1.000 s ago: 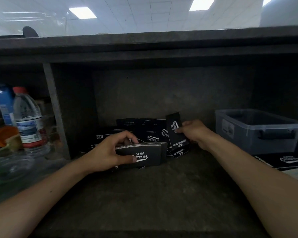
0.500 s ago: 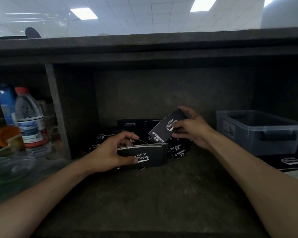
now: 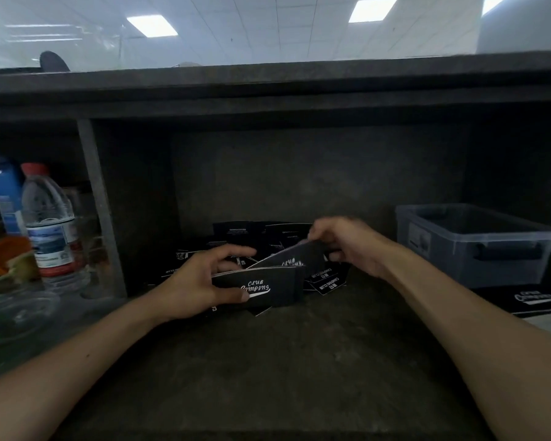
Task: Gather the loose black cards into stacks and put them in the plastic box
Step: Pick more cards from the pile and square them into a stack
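My left hand [image 3: 201, 278] grips a stack of black cards [image 3: 268, 288] with white "Club Camping" lettering, held on edge above the dark shelf. My right hand [image 3: 347, 246] pinches a single black card [image 3: 295, 257] and holds it tilted against the top of that stack. Several loose black cards [image 3: 326, 281] lie on the shelf behind and beside the stack, and more lean against the back wall [image 3: 236, 230]. The clear plastic box [image 3: 477, 246] stands at the right, open on top, well apart from both hands.
A water bottle [image 3: 50, 224], a blue carton [image 3: 5, 195] and an orange lid [image 3: 4, 253] stand in the left compartment behind a post [image 3: 101, 211]. A flat black printed packet [image 3: 535, 299] lies in front of the box. A low shelf board [image 3: 268, 87] runs overhead.
My right hand lifted one card from the loose pile, swung it left and lowered it onto the stack in my left hand. The left hand stayed almost still.
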Available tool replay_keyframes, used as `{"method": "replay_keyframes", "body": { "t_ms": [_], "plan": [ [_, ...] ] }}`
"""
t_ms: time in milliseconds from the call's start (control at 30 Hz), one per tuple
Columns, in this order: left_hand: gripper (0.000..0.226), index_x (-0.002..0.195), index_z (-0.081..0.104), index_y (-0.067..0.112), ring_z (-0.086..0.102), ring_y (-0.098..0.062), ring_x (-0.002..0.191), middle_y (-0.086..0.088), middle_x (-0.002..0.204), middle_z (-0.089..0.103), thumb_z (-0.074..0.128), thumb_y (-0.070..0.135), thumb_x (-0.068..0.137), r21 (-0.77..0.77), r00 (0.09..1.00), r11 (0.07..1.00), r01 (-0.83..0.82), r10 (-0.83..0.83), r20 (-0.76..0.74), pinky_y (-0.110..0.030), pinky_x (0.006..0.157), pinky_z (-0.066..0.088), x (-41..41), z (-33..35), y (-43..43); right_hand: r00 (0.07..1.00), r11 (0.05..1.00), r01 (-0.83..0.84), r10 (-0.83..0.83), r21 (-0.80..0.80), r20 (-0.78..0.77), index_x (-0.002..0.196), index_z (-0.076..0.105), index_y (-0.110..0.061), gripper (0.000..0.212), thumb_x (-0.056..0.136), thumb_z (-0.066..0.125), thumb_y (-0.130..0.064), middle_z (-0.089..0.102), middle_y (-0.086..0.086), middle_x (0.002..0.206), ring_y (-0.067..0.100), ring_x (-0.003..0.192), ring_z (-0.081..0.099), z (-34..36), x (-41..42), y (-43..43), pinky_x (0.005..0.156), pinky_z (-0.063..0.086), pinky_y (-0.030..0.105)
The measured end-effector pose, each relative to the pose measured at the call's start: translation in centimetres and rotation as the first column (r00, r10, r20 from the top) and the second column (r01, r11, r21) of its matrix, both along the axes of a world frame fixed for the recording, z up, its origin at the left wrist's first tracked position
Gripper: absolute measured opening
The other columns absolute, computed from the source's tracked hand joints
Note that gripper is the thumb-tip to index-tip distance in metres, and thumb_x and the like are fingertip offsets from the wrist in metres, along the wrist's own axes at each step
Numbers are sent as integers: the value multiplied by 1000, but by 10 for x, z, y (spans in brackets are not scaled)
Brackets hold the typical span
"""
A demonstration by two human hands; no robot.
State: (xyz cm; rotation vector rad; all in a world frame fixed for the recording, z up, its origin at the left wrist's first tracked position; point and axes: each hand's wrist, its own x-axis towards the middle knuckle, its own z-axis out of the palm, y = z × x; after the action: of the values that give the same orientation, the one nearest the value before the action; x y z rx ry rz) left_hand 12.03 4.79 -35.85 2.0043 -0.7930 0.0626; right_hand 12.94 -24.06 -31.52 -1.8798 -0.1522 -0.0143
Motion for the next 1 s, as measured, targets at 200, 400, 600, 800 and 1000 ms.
{"method": "replay_keyframes", "body": {
  "t_ms": [200,400,600,800,1000],
  "plan": [
    [47,118,68,23,68,-13,106,3,116,71,83,7,77,38,996,999,18,-22,91,-26,89,56,-4,3,-1,926,916,314,-238,-248,293,84,78,-26,10,77,75,-32,76,-2,88,14,85,70,-15,18,-4,69,49,24],
    [59,124,63,43,66,-15,111,6,117,68,85,16,77,84,997,996,27,-33,72,-30,90,57,-4,3,1,951,764,299,-186,-573,248,132,59,-20,65,74,84,-38,68,-8,90,14,91,64,-37,23,-3,85,49,27],
    [47,118,68,25,67,-10,107,10,116,69,84,11,77,61,993,998,20,-27,116,-21,87,55,-8,3,-3,927,924,361,-341,-128,154,103,70,-16,24,81,76,-9,71,2,87,18,81,68,-21,25,-9,74,55,28],
    [28,106,71,17,70,-12,99,5,107,73,81,13,80,71,996,997,22,-28,90,-20,81,56,-10,6,-3,953,892,238,-291,384,87,118,51,-14,58,73,70,17,69,13,106,26,83,73,-10,17,-4,59,61,34],
    [23,101,72,18,71,-12,96,3,105,74,81,14,80,72,998,997,-1,-3,61,-21,80,57,-8,5,-3,971,899,147,-212,413,115,150,28,-35,109,67,72,21,59,5,116,27,91,71,-8,16,-2,63,61,37]
  ]
}}
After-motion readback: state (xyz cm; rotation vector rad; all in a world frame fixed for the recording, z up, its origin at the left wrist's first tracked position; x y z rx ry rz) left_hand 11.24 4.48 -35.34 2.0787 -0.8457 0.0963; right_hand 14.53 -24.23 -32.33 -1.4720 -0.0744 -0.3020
